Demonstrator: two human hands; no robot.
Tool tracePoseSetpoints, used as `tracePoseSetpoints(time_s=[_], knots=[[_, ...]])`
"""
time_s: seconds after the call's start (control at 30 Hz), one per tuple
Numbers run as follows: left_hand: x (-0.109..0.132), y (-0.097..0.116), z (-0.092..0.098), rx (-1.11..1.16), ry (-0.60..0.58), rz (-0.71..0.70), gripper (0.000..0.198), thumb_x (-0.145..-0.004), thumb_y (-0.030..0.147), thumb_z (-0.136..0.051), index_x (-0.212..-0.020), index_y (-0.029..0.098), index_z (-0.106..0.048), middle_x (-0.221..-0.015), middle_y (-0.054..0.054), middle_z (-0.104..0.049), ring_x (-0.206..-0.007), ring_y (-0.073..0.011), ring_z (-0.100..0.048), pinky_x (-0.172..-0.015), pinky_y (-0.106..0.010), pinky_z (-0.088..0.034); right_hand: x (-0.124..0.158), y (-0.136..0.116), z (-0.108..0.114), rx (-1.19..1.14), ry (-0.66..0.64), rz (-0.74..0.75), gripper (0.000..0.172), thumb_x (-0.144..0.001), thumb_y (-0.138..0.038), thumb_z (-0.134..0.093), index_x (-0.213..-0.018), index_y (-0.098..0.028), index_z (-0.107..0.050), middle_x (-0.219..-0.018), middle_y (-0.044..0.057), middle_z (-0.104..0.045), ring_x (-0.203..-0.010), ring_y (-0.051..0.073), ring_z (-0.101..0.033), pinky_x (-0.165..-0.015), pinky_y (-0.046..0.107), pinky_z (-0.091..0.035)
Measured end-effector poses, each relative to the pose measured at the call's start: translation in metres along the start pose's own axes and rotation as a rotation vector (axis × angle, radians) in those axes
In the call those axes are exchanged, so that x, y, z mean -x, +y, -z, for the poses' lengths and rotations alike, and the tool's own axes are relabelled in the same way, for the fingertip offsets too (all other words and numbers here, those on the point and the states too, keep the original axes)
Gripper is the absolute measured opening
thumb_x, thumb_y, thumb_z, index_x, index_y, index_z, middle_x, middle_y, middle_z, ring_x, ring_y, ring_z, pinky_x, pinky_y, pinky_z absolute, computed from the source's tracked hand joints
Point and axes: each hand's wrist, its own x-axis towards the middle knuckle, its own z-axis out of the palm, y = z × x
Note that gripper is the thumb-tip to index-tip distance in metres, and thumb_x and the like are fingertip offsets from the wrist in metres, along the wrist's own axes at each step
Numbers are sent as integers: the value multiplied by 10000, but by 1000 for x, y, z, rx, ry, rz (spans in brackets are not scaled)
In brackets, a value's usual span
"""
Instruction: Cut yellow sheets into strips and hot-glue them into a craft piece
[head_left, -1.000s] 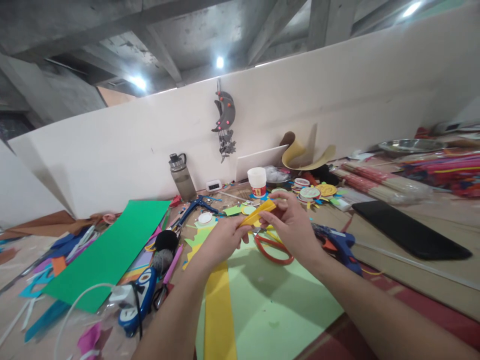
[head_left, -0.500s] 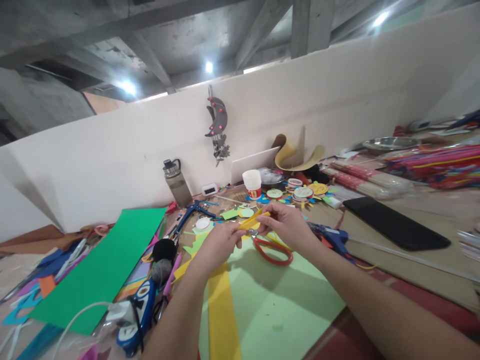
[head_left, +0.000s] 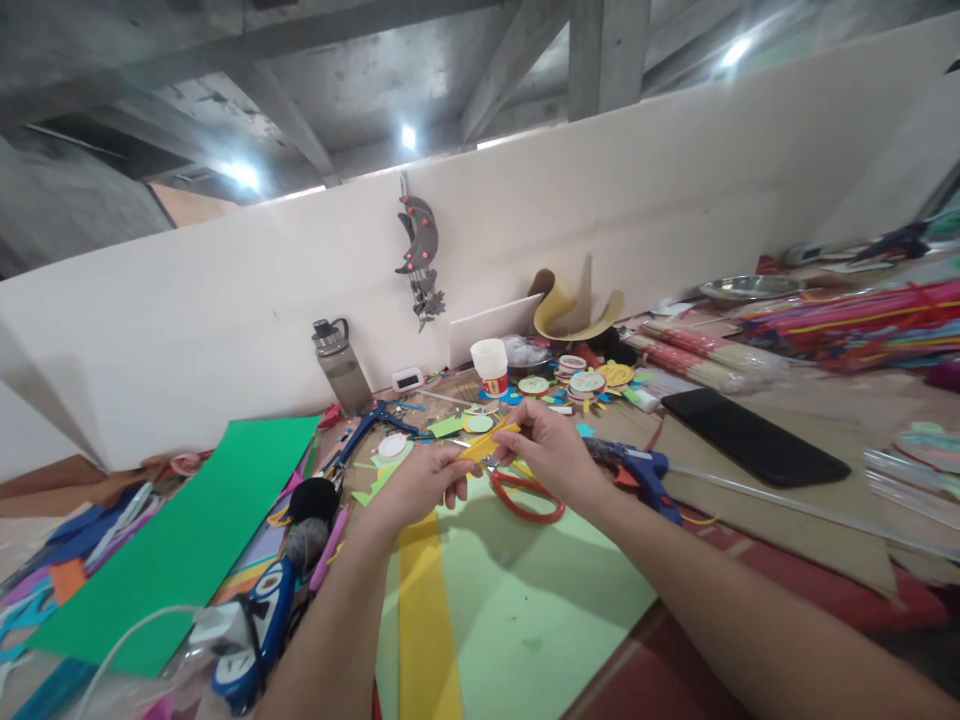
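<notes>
Head view of a cluttered craft table (head_left: pixel 787 520). Both hands are raised just above the table's middle and meet on a small folded piece of yellow paper (head_left: pixel 487 440), which lies tilted between them, its higher end toward the right. The left hand (head_left: pixel 420 480) pinches the lower end of the piece, fingers curled in and closed on it; the right hand (head_left: pixel 551 455) grips the upper end between thumb and fingertips, likewise closed on it. Directly below the hands lie red-handled scissors (head_left: pixel 525 495), resting on the far edge of a pale green sheet (head_left: pixel 525 600) that covers the near part of the table. A long yellow strip (head_left: pixel 420 620) lies on the left portion of this sheet, running toward the viewer under the left forearm. To the right of the right wrist lies a blue glue gun (head_left: pixel 630 465), and beyond it a flat black slab (head_left: pixel 754 450). At left, a large bright green sheet (head_left: pixel 172 550) lies at an angle, with a black pom-pom (head_left: pixel 311 500) near its right edge. Along the white partition (head_left: pixel 225 320) at the back stand a water bottle (head_left: pixel 337 365) and a white cup (head_left: pixel 489 365); a dark crescent-moon ornament (head_left: pixel 416 235) hangs on the partition above them
</notes>
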Motion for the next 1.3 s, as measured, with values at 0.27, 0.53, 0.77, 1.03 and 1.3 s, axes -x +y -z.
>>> tracePoseSetpoints(time_s=[0.27,0.53,0.77,1.03,1.3], knots=[[3,10,-4,-356,160,-96,248,-831,362,-467,-771,183,-627,-789,-33,-657,-712,-165,-554,-661,-262,-380,-2,8,-6,-98,8,-35,339,-731,-332,-661,-918,-236,-394,-684,-65,-587,-543,131,-614,-512,272,-513],[5,17,-11,-116,258,-116,261,-858,313,-443,-691,177,-591,-621,13,-621,-551,-107,-557,-591,-225,-403,0,4,-6,-59,-3,-65,355,-691,-389,-704,-946,-202,-542,-754,-4,-655,-628,145,-623,-570,279,-521],[4,15,-11,-45,244,-108,283,-854,341,-454,-682,175,-605,-587,22,-603,-538,-100,-560,-563,-217,-406,0,4,-2,79,5,-47,241,-724,-418,-669,-714,-182,-622,-618,0,-639,-582,142,-580,-594,283,-486],[4,15,-10,-47,204,-115,307,-858,351,-440,-672,172,-605,-575,20,-614,-528,-99,-558,-583,-220,-408,3,-3,-2,92,28,-64,261,-727,-429,-664,-677,-177,-620,-605,10,-653,-570,143,-596,-582,273,-490],[2,15,-11,-50,230,-104,297,-841,335,-457,-645,171,-609,-541,23,-606,-507,-94,-553,-573,-208,-413,3,-1,-3,19,12,-110,286,-700,-445,-684,-679,-167,-621,-610,16,-663,-555,133,-605,-572,258,-501]])
